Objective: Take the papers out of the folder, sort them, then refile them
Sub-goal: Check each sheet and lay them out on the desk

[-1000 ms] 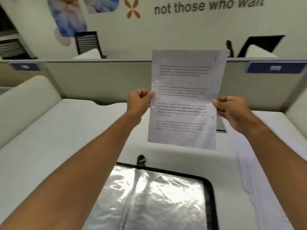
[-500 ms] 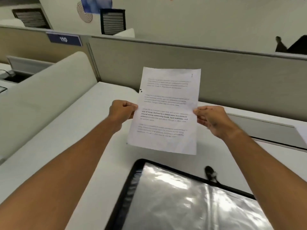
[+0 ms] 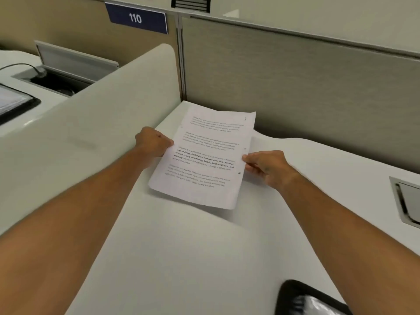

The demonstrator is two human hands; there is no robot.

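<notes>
A white printed sheet of paper (image 3: 205,155) with several text paragraphs hangs low over the far left corner of the white desk (image 3: 181,246), tilted almost flat. My left hand (image 3: 152,142) pinches its left edge. My right hand (image 3: 264,165) pinches its right edge. Only a black-rimmed corner of the folder (image 3: 302,298), with a shiny clear sleeve, shows at the bottom right.
A curved cream side divider (image 3: 91,133) borders the desk on the left. A grey partition (image 3: 295,87) stands behind, with a blue "110" sign (image 3: 136,18). A cable tray flap (image 3: 406,203) sits at the right. The neighbouring desk at far left has an open cable box (image 3: 56,80).
Both hands have carried the sheet down and to the left, from upright in the air to nearly flat over the desk's far left corner. The view has swung left, pushing the folder to the corner.
</notes>
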